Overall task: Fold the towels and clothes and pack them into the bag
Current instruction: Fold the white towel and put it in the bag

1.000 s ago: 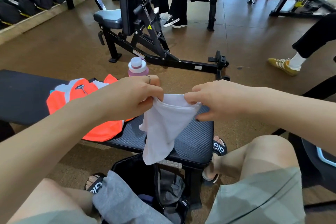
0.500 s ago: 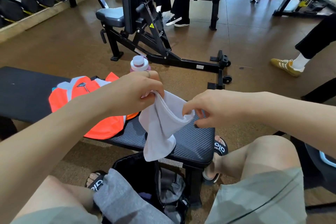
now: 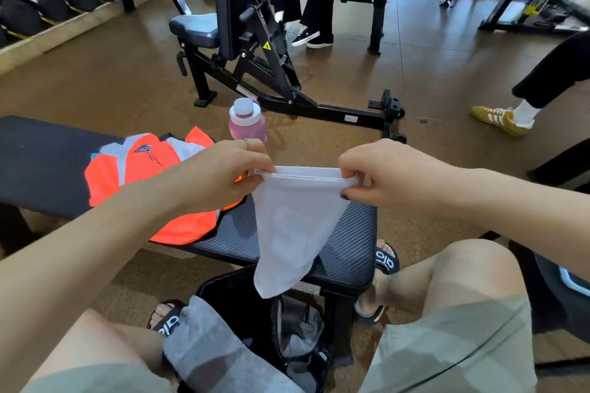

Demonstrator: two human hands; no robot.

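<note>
Hanging in the air above the black bench (image 3: 344, 233), white towel (image 3: 293, 226) tapers to a point over the open black bag (image 3: 223, 293). Left hand (image 3: 220, 175) and right hand (image 3: 383, 175) each pinch a top corner, edge stretched between. Orange shirt (image 3: 153, 188) lies on bench left; pink bottle (image 3: 246, 123) behind it.

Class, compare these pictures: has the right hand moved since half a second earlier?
Yes. The right hand has drawn rightward and slightly up, away from the left hand, pulling the white towel's top edge taut above the bench.
</note>
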